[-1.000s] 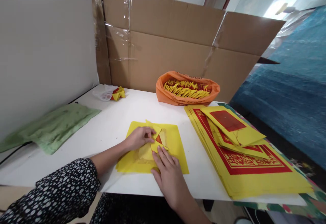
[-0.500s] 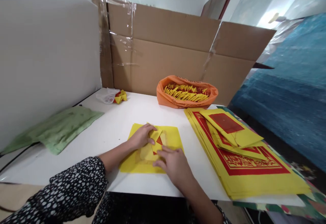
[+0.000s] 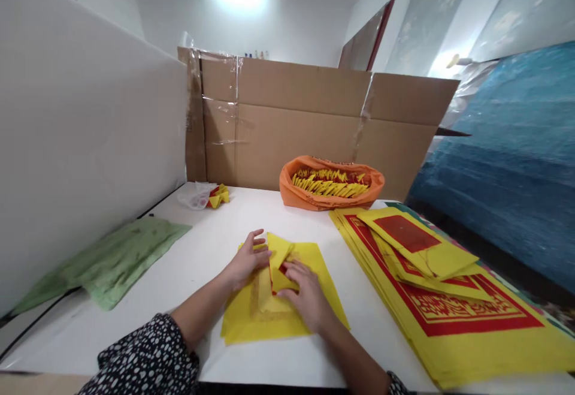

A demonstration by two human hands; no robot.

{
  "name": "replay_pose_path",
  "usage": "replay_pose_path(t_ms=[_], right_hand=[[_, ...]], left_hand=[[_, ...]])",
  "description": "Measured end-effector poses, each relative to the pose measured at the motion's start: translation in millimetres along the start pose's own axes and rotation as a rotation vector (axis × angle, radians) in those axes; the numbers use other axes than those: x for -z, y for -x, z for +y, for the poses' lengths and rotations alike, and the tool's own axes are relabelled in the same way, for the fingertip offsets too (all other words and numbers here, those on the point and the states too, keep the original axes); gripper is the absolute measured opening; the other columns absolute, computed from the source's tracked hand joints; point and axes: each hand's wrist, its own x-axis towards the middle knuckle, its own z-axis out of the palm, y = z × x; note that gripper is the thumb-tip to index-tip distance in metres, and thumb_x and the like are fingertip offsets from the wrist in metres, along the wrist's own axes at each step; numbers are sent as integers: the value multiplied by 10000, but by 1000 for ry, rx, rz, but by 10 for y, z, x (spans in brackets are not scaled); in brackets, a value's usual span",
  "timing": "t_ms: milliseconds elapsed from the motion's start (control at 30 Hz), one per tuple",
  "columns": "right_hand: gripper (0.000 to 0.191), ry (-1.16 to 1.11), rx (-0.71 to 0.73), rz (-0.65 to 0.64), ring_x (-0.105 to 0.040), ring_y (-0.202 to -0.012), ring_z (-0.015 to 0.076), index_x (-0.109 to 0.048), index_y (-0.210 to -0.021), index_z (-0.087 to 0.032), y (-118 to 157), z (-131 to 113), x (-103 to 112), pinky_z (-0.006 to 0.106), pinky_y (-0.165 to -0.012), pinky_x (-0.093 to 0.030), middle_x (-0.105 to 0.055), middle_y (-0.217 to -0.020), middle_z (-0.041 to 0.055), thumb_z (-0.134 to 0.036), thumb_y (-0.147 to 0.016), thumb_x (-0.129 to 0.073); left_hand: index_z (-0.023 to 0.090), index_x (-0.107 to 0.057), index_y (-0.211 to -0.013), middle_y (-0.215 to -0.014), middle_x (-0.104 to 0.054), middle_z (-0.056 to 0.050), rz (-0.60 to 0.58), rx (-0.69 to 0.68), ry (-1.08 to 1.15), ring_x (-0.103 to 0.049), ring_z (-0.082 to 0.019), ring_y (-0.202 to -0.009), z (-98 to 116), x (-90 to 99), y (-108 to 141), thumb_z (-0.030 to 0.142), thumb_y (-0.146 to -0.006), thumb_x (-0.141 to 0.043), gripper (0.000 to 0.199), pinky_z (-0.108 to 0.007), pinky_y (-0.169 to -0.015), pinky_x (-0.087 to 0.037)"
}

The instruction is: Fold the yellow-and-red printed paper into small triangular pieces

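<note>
A small folded yellow paper (image 3: pixel 278 247) with red inner parts stands over a flat pile of yellow paper sheets (image 3: pixel 287 330) at the front of the table. My right hand (image 3: pixel 311 295) grips its lower right part between thumb and fingers. On its left edge rests the thumb of my left hand (image 3: pixel 246 263), whose other fingers are spread apart and point away from me. Part of the folded paper is hidden behind my right fingers.
A stack of yellow and red printed papers (image 3: pixel 476 347) lies on the right. Behind stands an orange bag (image 3: pixel 309 200) filled with folded papers, before a cardboard wall (image 3: pixel 291 125). On the left are a green cloth (image 3: pixel 108 257) and a clear plastic bag (image 3: pixel 194 196) beside folded yellow-red pieces (image 3: pixel 218 196).
The folded paper has been turned and now points upward. My left fingers have come off it and spread out. The view has tilted up.
</note>
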Motion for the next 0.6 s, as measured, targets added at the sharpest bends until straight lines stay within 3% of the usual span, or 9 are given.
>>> replay_pose_path(t_ms=[100, 167, 300, 400, 600], right_hand=[[229, -186, 42, -15, -625, -1098, 240, -668, -1061, -218, -28, -35, 64, 411, -914, -513, -672, -1196, 76, -204, -836, -629], [291, -255, 63, -1, -607, -1152, 245, -641, -1147, -215, -28, -43, 90, 422, -938, -509, -659, -1221, 96, -241, -858, -614], [68, -281, 141, 7, -450, -1338, 264, -643, -891, -205, -10, -47, 121, 478, -1072, -396, -591, -1339, 108, -266, -870, -621], [25, -212, 149, -20, -504, -1285, 259, -604, -873, -217, -12, -67, 125, 482, -1065, -393, -621, -1296, 93, -223, -854, -619], [412, -175, 119, 72, -618, -1041, 207, -487, -1245, -249, -105, -138, 79, 398, -931, -485, -652, -1176, 68, -153, -844, -509]], left_hand=[[241, -360, -1344, -1225, -508, -123, -73, 45, 166, -639, -191, -954, 36, -44, 24, 161, -653, -814, 830, -362, -878, -515], [223, -371, -1354, -1193, -568, -122, -154, 30, 221, -652, -202, -952, 21, -58, 19, 178, -683, -805, 800, -367, -905, -499], [183, -514, -1262, -1200, -617, -121, -266, -49, 206, -628, -217, -1043, -27, -79, 25, 293, -781, -759, 551, -346, -942, -474], [182, -583, -1157, -1128, -650, -102, -355, 20, 228, -648, -207, -987, -27, -109, 73, 378, -827, -717, 406, -325, -876, -507], [207, -581, -1076, -1082, -659, -74, -373, 59, 317, -635, -209, -1051, 11, -146, 147, 409, -854, -684, 318, -335, -946, -493]])
